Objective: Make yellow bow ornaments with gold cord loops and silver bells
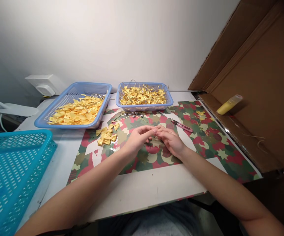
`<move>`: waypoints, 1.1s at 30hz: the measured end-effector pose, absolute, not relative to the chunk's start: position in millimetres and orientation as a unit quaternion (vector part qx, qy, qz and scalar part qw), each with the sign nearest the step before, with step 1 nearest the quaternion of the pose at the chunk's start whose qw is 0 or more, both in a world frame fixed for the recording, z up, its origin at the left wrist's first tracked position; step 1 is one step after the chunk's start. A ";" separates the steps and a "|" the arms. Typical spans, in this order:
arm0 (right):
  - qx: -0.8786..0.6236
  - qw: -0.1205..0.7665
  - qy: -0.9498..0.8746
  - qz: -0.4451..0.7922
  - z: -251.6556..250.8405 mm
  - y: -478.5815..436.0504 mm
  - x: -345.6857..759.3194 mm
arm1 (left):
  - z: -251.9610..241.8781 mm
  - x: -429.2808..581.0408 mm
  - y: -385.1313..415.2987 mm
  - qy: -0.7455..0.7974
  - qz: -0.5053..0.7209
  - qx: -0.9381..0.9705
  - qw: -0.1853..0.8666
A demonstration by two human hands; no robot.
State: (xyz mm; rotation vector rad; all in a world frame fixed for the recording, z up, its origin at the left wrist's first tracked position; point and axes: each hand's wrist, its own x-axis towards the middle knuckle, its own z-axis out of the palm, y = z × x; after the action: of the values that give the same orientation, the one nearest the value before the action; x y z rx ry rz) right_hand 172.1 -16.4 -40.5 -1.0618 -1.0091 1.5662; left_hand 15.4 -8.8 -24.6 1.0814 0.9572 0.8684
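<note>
Left hand (140, 137) and right hand (172, 140) meet at the fingertips, left of the pink snips (184, 127); whether clamped on anything, cannot tell. Yellow bows (106, 137) lie farther left.

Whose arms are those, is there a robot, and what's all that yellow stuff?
There's no robot here, just a person's bare left hand and right hand. The camera sits on their head, looking forward and down, so you see almost what they see.

On a patterned sheet lie a few yellow bows, some small silvery pieces and a pink-handled cutting tool. Behind are two blue baskets full of more yellow pieces.

The fingertips of both hands meet in the middle. Anything pinched there is too small to make out.
</note>
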 end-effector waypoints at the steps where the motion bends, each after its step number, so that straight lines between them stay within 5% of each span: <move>1: -0.435 0.476 -0.417 0.640 -41.0 -16.6 171.7 | -24.1 15.8 -9.6 0.423 0.387 0.482 0.663; 26: -0.448 0.456 -0.502 0.583 -43.6 -17.3 170.2 | -24.6 14.7 -8.3 0.469 0.494 0.447 0.580; 33: -0.465 0.457 -0.700 0.292 -38.8 -25.4 171.3 | -25.1 10.5 -3.1 0.470 0.427 0.464 0.618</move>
State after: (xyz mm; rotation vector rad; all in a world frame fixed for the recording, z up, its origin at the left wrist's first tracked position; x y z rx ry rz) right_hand 171.3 -25.4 -38.8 -1.1464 -1.7249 0.7188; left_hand 10.5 -3.1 -25.1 1.0670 1.0815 0.9833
